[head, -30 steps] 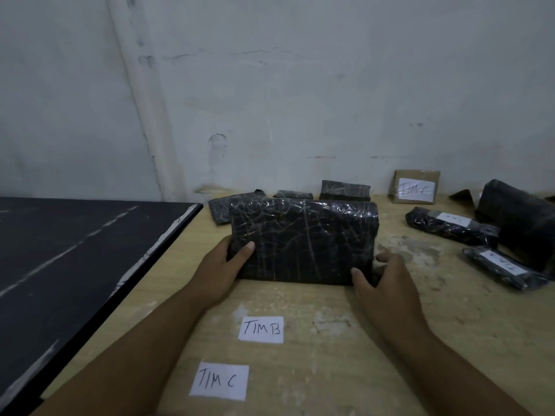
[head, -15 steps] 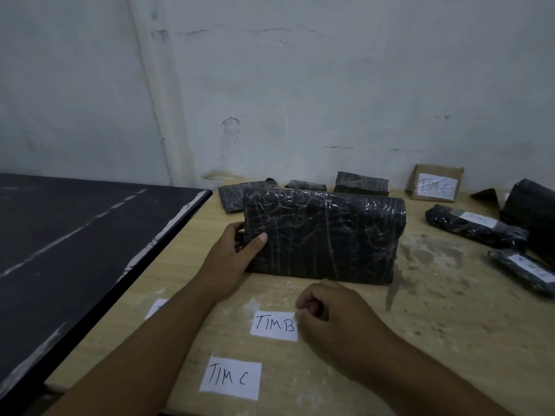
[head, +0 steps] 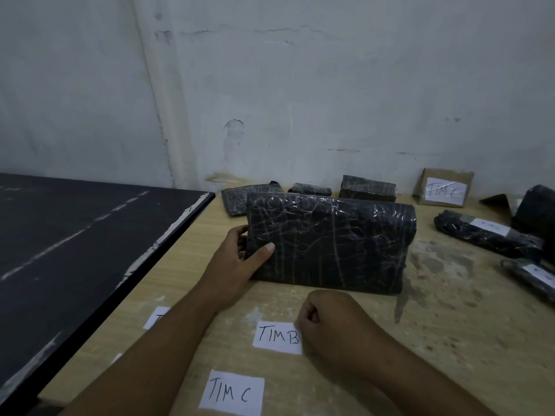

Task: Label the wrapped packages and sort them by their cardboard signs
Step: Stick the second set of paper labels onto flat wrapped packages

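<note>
L hand [head: 234, 267] grips pkg [head: 330, 244] | R hand [head: 332, 324] curled at TIM B label [head: 274, 337], pinch unclear

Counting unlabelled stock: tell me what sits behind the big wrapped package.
Behind the big wrapped package lie a left package, middle package and right package. It covers the left one's corner; anything lower is hidden.

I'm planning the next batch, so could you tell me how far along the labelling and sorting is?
Done: two labelled packages lie by the TIM C cardboard sign. In hand: the left hand grips the large package while the right hand pinches the TIM B label. Left: three unlabelled packages at the back.
</note>
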Action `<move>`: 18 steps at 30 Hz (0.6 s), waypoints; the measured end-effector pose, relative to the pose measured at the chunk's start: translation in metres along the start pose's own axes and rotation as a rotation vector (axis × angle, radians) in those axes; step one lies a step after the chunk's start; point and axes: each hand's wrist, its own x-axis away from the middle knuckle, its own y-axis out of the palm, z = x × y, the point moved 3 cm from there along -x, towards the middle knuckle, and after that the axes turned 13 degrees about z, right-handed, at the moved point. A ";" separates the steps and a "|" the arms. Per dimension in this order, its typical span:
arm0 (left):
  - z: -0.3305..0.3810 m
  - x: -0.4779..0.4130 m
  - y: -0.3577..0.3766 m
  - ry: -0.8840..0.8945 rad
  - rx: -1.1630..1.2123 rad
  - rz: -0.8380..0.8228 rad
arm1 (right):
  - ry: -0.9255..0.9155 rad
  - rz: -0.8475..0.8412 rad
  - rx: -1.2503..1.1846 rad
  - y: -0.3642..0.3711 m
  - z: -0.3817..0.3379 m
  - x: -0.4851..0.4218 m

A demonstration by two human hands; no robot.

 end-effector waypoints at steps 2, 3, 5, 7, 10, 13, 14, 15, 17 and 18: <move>-0.002 -0.001 -0.001 0.005 -0.016 -0.001 | -0.037 -0.103 0.118 0.000 -0.005 -0.005; -0.002 -0.001 0.000 0.007 -0.017 -0.003 | -0.079 -0.146 0.178 0.000 -0.008 -0.006; 0.000 0.000 0.001 0.011 -0.010 -0.006 | -0.121 -0.197 0.245 -0.001 -0.014 -0.005; 0.001 0.000 0.001 0.020 -0.011 -0.005 | -0.115 -0.204 0.259 -0.005 -0.019 -0.003; 0.002 0.000 0.002 0.026 -0.009 -0.003 | -0.143 -0.234 0.280 -0.008 -0.021 0.000; 0.002 0.000 0.002 0.025 -0.002 0.000 | -0.144 -0.284 0.247 -0.009 -0.020 0.002; 0.002 0.000 0.002 0.027 -0.002 0.001 | -0.139 -0.282 0.221 -0.009 -0.020 0.003; 0.002 0.000 0.002 0.029 -0.003 0.003 | -0.133 -0.270 0.195 -0.009 -0.020 0.002; 0.001 0.001 0.002 0.030 -0.004 0.003 | -0.114 -0.217 0.143 -0.008 -0.018 0.001; 0.001 0.001 0.002 0.029 -0.005 0.000 | -0.099 -0.185 0.111 -0.007 -0.016 0.001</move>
